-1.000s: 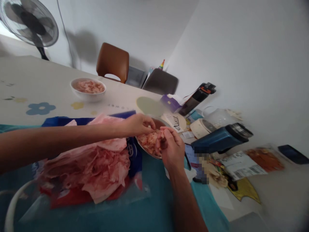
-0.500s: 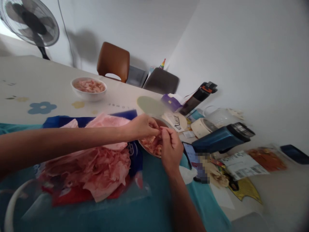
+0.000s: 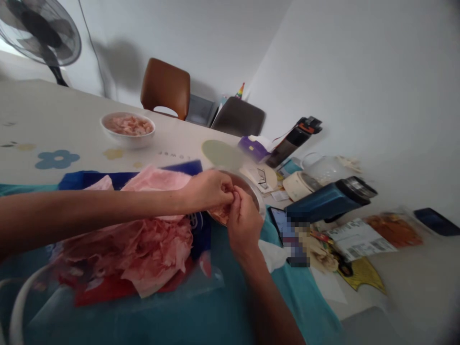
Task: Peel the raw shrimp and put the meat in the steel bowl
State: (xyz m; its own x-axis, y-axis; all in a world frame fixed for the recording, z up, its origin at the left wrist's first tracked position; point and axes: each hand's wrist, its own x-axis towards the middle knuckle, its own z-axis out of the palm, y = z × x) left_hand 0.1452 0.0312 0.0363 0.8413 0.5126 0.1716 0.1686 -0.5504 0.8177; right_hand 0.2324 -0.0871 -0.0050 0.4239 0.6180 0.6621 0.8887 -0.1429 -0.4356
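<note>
My left hand (image 3: 210,191) reaches in from the left, its fingers closed in a pinch. Against its fingertips, the thumb and fingers of my right hand (image 3: 246,223) are also pinched together. What they hold between them is too small and covered to make out. Both hands are over a round metal bowl (image 3: 261,199) with pinkish-orange pieces (image 3: 218,214) inside, partly hidden by the hands. Under my left forearm lies a heap of crumpled, thin pink sheets (image 3: 158,249), spread on a blue and red plastic bag (image 3: 204,239).
Farther back stands a white bowl (image 3: 131,139) filled with similar pinkish pieces. To the right are a phone (image 3: 282,225), a blue bottle (image 3: 323,203), a dark bottle (image 3: 291,146), a purple tissue pack (image 3: 253,148) and a white crumpled tissue (image 3: 273,255). A teal cloth (image 3: 305,292) covers the near edge.
Both hands have shifted slightly left and drawn closer together, still pinching above the metal bowl. More of the bowl's right rim shows. The view has moved slightly.
</note>
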